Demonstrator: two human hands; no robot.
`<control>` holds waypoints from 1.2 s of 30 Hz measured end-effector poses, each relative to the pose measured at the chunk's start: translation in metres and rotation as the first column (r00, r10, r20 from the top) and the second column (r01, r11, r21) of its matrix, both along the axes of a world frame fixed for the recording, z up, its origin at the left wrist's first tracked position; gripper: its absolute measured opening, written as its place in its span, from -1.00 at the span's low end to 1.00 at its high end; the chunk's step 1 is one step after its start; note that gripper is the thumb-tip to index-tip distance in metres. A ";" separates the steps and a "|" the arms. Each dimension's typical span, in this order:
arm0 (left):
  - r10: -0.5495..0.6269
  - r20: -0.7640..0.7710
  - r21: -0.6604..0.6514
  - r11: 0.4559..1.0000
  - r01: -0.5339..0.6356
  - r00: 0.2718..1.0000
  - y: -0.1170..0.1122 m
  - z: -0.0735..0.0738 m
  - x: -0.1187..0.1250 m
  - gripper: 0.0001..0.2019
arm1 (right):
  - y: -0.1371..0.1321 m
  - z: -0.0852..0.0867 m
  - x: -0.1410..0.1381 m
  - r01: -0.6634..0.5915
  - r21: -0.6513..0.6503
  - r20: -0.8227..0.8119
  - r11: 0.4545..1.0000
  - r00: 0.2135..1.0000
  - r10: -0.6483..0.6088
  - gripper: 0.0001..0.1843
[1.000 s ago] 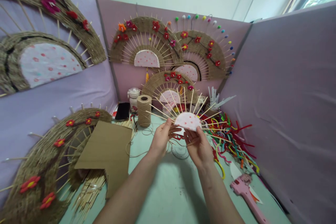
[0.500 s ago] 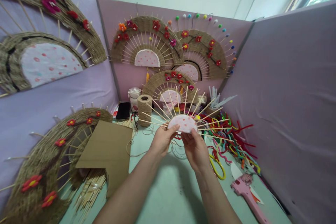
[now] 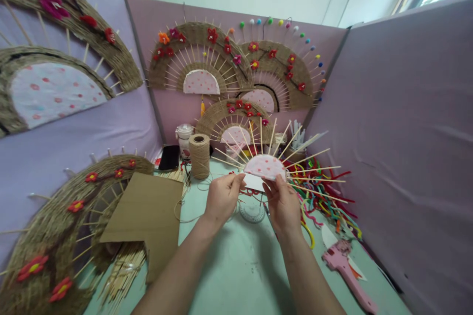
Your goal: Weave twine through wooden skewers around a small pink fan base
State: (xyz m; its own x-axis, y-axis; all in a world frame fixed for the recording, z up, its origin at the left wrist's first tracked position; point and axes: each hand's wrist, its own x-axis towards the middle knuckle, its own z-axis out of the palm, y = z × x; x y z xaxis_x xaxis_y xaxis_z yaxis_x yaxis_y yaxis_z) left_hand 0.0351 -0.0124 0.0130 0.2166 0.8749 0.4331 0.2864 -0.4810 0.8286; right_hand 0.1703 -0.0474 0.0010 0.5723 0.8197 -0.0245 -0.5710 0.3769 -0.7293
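Observation:
My right hand [image 3: 284,204] grips the lower right edge of a small fan frame, its thumb in front. This frame has a pink-spotted white half-disc [image 3: 264,166] with thin wooden sticks spreading from its curved edge. My left hand [image 3: 222,199] is beside the disc's lower left end, thumb and fingertips pinched together. What lies in that pinch, if anything, is too small to make out. A plain white piece [image 3: 254,182] shows between the hands, just below the disc. Under them on the table are a clear round protractor [image 3: 252,212] and thin cord.
Left are cut cardboard [image 3: 144,211], bundled sticks [image 3: 123,270] and a twine spool [image 3: 199,156]. Colourful pipe cleaners [image 3: 325,187] and a pink glue gun [image 3: 347,270] lie right. Finished woven fans [image 3: 203,34] hang on the partitions behind.
The fan frame has moved right with my right hand. My left hand has come off the disc's face to its left side. The white piece below the disc has come into view.

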 end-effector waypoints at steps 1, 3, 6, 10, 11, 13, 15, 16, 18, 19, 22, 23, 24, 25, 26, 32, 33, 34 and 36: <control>0.017 -0.020 0.132 0.991 -0.015 1.000 -0.003 0.002 0.000 -0.74 | -0.001 -0.001 -0.003 0.000 -0.011 0.041 1.000 0.999 0.001 -0.84; 0.008 -0.069 0.369 0.929 0.018 0.998 -0.009 0.005 0.003 -0.72 | -0.002 -0.002 -0.010 -0.018 -0.026 0.152 0.999 0.988 0.022 -0.76; -0.009 -0.207 0.523 0.844 0.119 0.978 -0.011 0.002 0.008 -0.46 | -0.006 -0.001 -0.021 -0.029 -0.011 0.360 1.000 0.932 0.031 -0.67; 0.069 -0.237 0.571 0.817 0.082 0.969 -0.007 -0.006 0.012 -0.38 | -0.014 0.006 -0.031 -0.060 0.015 0.584 0.998 0.811 0.040 -0.64; 0.081 -0.210 0.583 0.810 0.059 0.974 -0.006 -0.007 0.012 -0.37 | -0.017 0.008 -0.032 -0.074 0.010 0.622 0.997 0.782 0.052 -0.63; 0.076 -0.142 0.600 0.800 0.025 0.987 -0.005 -0.009 0.011 -0.35 | -0.022 0.012 -0.035 -0.083 0.012 0.687 0.996 0.725 0.053 -0.60; 0.046 -0.071 0.590 0.807 0.005 0.996 -0.006 -0.009 0.010 -0.36 | -0.027 0.015 -0.036 -0.086 0.029 0.742 0.996 0.670 0.036 -0.57; 0.026 -0.034 0.576 0.818 -0.001 0.999 -0.007 -0.009 0.009 -0.38 | -0.028 0.015 -0.037 -0.091 0.044 0.760 0.995 0.649 0.026 -0.57; -0.012 0.031 0.541 0.841 -0.007 0.999 -0.009 -0.008 0.009 -0.41 | -0.031 0.015 -0.039 -0.116 0.070 0.776 0.991 0.630 0.019 -0.56; -0.027 0.055 0.528 0.849 -0.006 0.998 -0.010 -0.008 0.009 -0.42 | -0.032 0.014 -0.039 -0.124 0.083 0.773 0.989 0.634 0.014 -0.56; -0.058 0.081 0.506 0.862 0.009 0.995 -0.013 -0.007 0.008 -0.40 | -0.035 0.011 -0.039 -0.097 0.110 0.744 0.989 0.668 -0.018 -0.61; -0.062 0.083 0.498 0.867 0.013 0.995 -0.013 -0.007 0.008 -0.40 | -0.037 0.011 -0.038 -0.087 0.104 0.740 0.991 0.672 -0.019 -0.66; -0.060 0.087 0.484 0.875 0.011 0.994 -0.014 -0.006 0.008 -0.41 | -0.039 0.011 -0.037 -0.087 0.095 0.742 0.992 0.670 -0.012 -0.72; -0.055 0.092 0.464 0.886 0.006 0.994 -0.014 -0.006 0.007 -0.43 | -0.041 0.013 -0.035 -0.099 0.084 0.750 0.992 0.661 0.002 -0.78; -0.048 0.098 0.439 0.899 0.000 0.994 -0.014 -0.005 0.007 -0.45 | -0.043 0.015 -0.033 -0.115 0.080 0.760 0.990 0.650 0.014 -0.84; -0.070 0.095 0.298 0.954 0.038 0.993 -0.017 0.001 0.006 -0.51 | -0.042 0.036 -0.022 -0.128 0.120 0.831 0.984 0.555 -0.029 -0.97; -0.079 0.101 0.279 0.959 0.048 0.992 -0.018 0.001 0.006 -0.51 | -0.039 0.039 -0.021 -0.121 0.123 0.840 0.985 0.542 -0.039 -0.96; -0.085 0.113 0.261 0.964 0.053 0.990 -0.018 0.001 0.007 -0.51 | -0.037 0.042 -0.020 -0.114 0.129 0.844 0.985 0.534 -0.049 -0.96; -0.087 0.144 0.226 0.973 0.053 0.986 -0.018 0.000 0.007 -0.52 | -0.033 0.046 -0.018 -0.102 0.147 0.846 0.984 0.529 -0.071 -0.96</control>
State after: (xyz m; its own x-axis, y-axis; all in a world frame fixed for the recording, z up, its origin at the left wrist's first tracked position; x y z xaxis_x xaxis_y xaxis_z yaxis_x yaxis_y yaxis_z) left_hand 0.0426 -0.0299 0.0134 0.1906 0.7392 0.6460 0.1247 -0.6709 0.7309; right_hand 0.1518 -0.0800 0.0470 0.2395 0.7696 0.5919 0.2743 0.5312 -0.8016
